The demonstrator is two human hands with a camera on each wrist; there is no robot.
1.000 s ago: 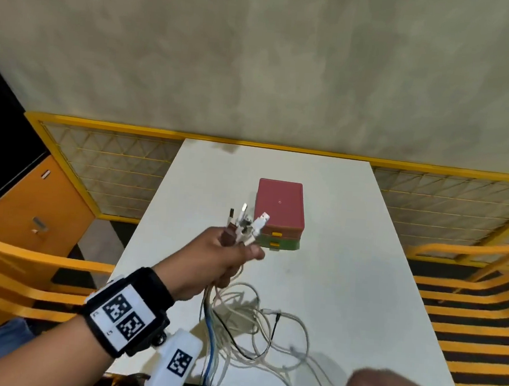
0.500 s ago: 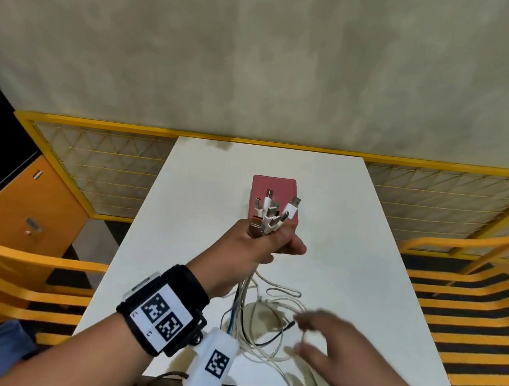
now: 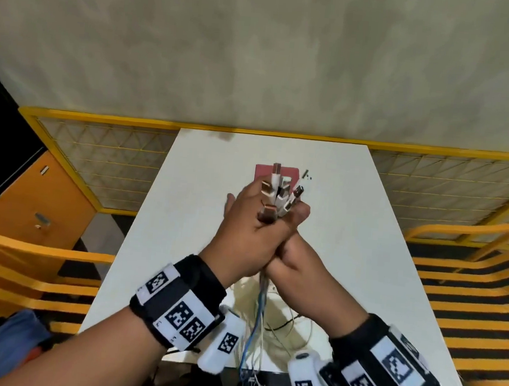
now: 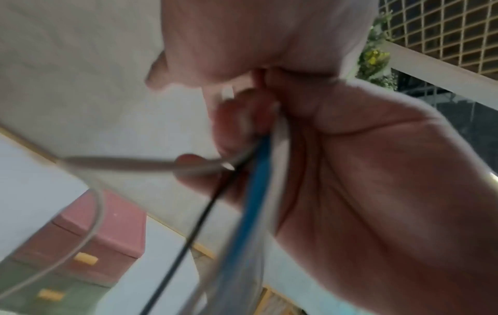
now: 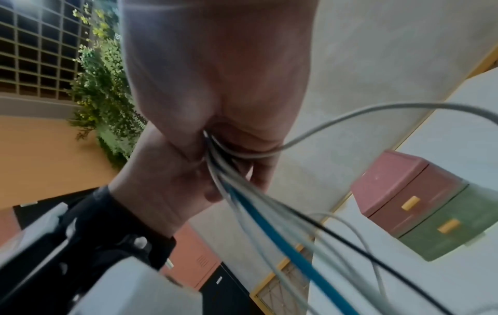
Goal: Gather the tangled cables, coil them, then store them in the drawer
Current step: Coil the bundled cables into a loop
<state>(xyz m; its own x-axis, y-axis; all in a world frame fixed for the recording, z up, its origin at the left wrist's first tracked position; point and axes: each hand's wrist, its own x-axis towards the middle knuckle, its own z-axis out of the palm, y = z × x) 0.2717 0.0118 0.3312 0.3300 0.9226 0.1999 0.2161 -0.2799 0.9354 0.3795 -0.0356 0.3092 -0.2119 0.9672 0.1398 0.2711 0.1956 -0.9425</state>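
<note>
Both hands meet above the white table (image 3: 350, 231), clasped around a bundle of cables (image 3: 260, 312). My left hand (image 3: 254, 223) grips the bundle just under its plugs (image 3: 279, 191), which fan upward. My right hand (image 3: 294, 247) wraps around the same bundle from the right, pressed against the left. White, blue and black cables (image 5: 269, 223) hang from the fists to a loose tangle near the table's front edge. In the left wrist view the cables (image 4: 256, 181) run out of the palm. The red-and-green drawer box (image 5: 417, 202) stands shut behind; the hands hide most of the drawer box (image 3: 261, 170) in the head view.
Yellow slatted benches (image 3: 468, 285) flank the table on both sides. A yellow mesh fence (image 3: 97, 162) runs behind it below a plain wall. An orange cabinet (image 3: 27, 199) stands at the far left.
My left hand has lifted the plug ends higher and toward the middle. My right hand came up from the table's front edge and closed around the bundle beside the left.
</note>
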